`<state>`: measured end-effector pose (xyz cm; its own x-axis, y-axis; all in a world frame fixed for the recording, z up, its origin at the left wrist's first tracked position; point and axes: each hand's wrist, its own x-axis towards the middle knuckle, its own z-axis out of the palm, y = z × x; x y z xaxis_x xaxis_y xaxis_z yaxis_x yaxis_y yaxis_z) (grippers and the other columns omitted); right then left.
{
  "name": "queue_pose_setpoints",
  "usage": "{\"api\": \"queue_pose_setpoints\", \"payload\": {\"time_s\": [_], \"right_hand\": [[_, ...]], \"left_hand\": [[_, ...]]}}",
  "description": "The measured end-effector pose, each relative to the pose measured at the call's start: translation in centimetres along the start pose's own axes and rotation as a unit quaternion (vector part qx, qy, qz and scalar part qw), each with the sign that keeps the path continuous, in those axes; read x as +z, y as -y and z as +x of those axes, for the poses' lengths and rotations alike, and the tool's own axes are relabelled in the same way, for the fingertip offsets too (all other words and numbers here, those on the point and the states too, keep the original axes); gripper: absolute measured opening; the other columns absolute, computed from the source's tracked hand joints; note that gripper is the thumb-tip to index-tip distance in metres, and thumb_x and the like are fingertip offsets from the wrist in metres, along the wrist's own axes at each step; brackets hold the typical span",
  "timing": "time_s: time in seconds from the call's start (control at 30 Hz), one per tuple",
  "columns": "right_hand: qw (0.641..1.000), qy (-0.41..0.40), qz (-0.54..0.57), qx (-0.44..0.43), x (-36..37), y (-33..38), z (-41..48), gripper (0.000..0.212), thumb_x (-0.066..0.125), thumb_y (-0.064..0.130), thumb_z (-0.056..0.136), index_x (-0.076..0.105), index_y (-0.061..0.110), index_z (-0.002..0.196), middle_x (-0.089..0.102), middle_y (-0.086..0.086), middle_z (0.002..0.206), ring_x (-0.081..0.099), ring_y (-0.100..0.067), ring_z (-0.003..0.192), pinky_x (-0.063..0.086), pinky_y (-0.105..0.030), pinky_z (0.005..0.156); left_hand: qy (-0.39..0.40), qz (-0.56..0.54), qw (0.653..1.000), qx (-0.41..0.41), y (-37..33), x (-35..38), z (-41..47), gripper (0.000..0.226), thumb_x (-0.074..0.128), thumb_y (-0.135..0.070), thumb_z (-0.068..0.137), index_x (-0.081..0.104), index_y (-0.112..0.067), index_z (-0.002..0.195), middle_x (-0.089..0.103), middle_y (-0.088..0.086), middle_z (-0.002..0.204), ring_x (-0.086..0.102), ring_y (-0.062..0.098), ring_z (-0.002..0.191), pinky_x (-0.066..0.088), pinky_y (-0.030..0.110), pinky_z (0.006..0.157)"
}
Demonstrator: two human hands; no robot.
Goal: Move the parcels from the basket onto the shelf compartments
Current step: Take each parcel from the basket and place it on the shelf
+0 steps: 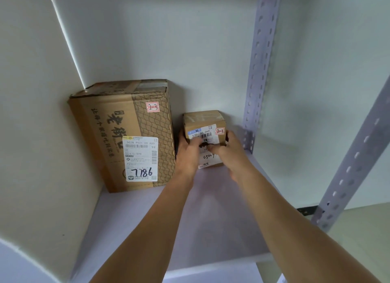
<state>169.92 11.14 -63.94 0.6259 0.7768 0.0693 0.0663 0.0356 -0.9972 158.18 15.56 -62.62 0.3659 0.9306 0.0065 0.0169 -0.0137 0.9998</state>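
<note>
Here, left hand (187, 154), right hand (226, 147) gripping small parcel (203, 122)

A small brown cardboard parcel (203, 135) stands upright on the pale shelf board (211, 219), set well back near the rear wall and to the right of a much larger box. Its top is sealed with clear tape. A white shipping label covers most of its front, with a barcode, printed characters "530" and "069", dark handwriting lower down, and a small red-edged sticker marked "2-3" at the upper right.

The large brown parcel (124, 135) stands upright in the back left corner of the same compartment, just beside the small one. It bears dark printed characters, a scale pattern, a "2-3" sticker, and a white label handwritten "7786".
</note>
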Motion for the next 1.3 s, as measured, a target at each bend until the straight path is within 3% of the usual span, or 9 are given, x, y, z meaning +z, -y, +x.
{"api": "queue_pose_setpoints", "payload": {"time_s": [0.1, 0.2, 0.3, 0.43, 0.73, 0.9, 1.03, 1.2, 1.3], "right_hand": [[0.995, 0.002, 0.072, 0.062, 0.0, 1.9, -0.5, 0.06, 0.083, 0.037, 0.076, 0.058, 0.019, 0.127, 0.079, -0.004, 0.106, 0.078, -0.023, 0.093, 0.064, -0.047, 0.085], [0.985, -0.047, 0.12, 0.111, 0.8, 3.5, -0.5, 0.048, 0.076, 0.058, 0.083, 0.053, 0.025, 0.108, 0.072, -0.005, 0.115, 0.075, -0.022, 0.092, 0.06, -0.036, 0.072], [0.986, -0.049, 0.1, 0.126, 1.6, 4.4, -0.3, 0.063, 0.069, 0.074, 0.071, 0.047, 0.027, 0.106, 0.063, -0.008, 0.128, 0.071, -0.03, 0.106, 0.062, -0.048, 0.085], [0.986, -0.06, 0.084, 0.13, 1.8, 4.8, -0.3, 0.061, 0.062, 0.064, 0.09, 0.043, 0.019, 0.127, 0.06, -0.008, 0.121, 0.068, -0.026, 0.098, 0.06, -0.041, 0.074], [0.986, -0.065, 0.096, 0.116, 1.9, 4.4, 0.1, 0.045, 0.06, 0.05, 0.094, 0.044, 0.019, 0.122, 0.063, -0.011, 0.12, 0.07, -0.028, 0.094, 0.058, -0.038, 0.068], [0.987, -0.057, 0.087, 0.121, 2.0, 4.2, -0.1, 0.064, 0.06, 0.069, 0.091, 0.039, 0.021, 0.128, 0.055, -0.006, 0.131, 0.065, -0.024, 0.106, 0.057, -0.038, 0.071], [0.988, -0.052, 0.081, 0.118, 1.8, 4.6, -0.4, 0.078, 0.059, 0.081, 0.085, 0.041, 0.02, 0.131, 0.059, -0.006, 0.132, 0.068, -0.027, 0.108, 0.061, -0.049, 0.089], [0.983, -0.015, 0.116, 0.143, 0.9, 5.3, -0.2, 0.111, 0.062, 0.098, 0.06, 0.057, 0.019, 0.137, 0.076, -0.012, 0.12, 0.08, -0.034, 0.091, 0.065, -0.05, 0.071], [0.985, -0.035, 0.11, 0.126, 0.2, 8.4, -2.5, 0.074, 0.05, 0.083, 0.087, 0.067, 0.022, 0.125, 0.079, -0.009, 0.109, 0.081, -0.021, 0.087, 0.064, -0.034, 0.07]], "left_hand": [[0.017, -0.07, 0.996, -0.052, -1.6, 0.1, -0.1, 0.082, 0.058, -0.078, 0.068, 0.062, -0.035, 0.138, 0.074, 0.003, 0.127, 0.073, 0.025, 0.112, 0.06, 0.051, 0.098], [-0.002, -0.074, 0.994, -0.077, -2.6, 0.7, 0.0, 0.108, 0.049, -0.095, 0.057, 0.051, -0.035, 0.147, 0.069, 0.002, 0.128, 0.07, 0.029, 0.115, 0.058, 0.052, 0.101], [-0.018, -0.089, 0.991, -0.095, -2.7, 1.1, 0.8, 0.117, 0.045, -0.099, 0.054, 0.047, -0.033, 0.151, 0.069, 0.005, 0.129, 0.069, 0.033, 0.116, 0.058, 0.056, 0.1], [-0.053, -0.071, 0.991, -0.099, -2.1, 1.4, 2.1, 0.112, 0.035, -0.098, 0.057, 0.051, -0.033, 0.147, 0.068, 0.007, 0.13, 0.068, 0.037, 0.119, 0.056, 0.059, 0.101], [-0.052, -0.064, 0.993, -0.089, -2.5, 1.7, 1.9, 0.093, 0.036, -0.082, 0.062, 0.054, -0.029, 0.136, 0.071, 0.009, 0.118, 0.072, 0.037, 0.107, 0.06, 0.06, 0.092], [-0.06, -0.059, 0.993, -0.085, -1.9, 1.6, 2.0, 0.094, 0.039, -0.091, 0.064, 0.056, -0.034, 0.137, 0.072, 0.006, 0.123, 0.071, 0.035, 0.112, 0.059, 0.056, 0.098], [-0.03, -0.062, 0.995, -0.079, -3.3, 1.1, 0.0, 0.072, 0.046, -0.082, 0.095, 0.061, -0.025, 0.136, 0.073, 0.007, 0.12, 0.074, 0.028, 0.102, 0.064, 0.042, 0.086], [-0.025, -0.097, 0.987, -0.127, -5.2, 0.9, -1.1, 0.111, 0.055, -0.091, 0.074, 0.029, -0.033, 0.166, 0.066, 0.007, 0.14, 0.069, 0.032, 0.121, 0.057, 0.053, 0.104], [-0.025, -0.085, 0.985, -0.151, -6.0, 1.0, -1.3, 0.125, 0.053, -0.098, 0.055, 0.027, -0.043, 0.165, 0.058, 0.004, 0.151, 0.06, 0.032, 0.134, 0.049, 0.058, 0.113]]}}
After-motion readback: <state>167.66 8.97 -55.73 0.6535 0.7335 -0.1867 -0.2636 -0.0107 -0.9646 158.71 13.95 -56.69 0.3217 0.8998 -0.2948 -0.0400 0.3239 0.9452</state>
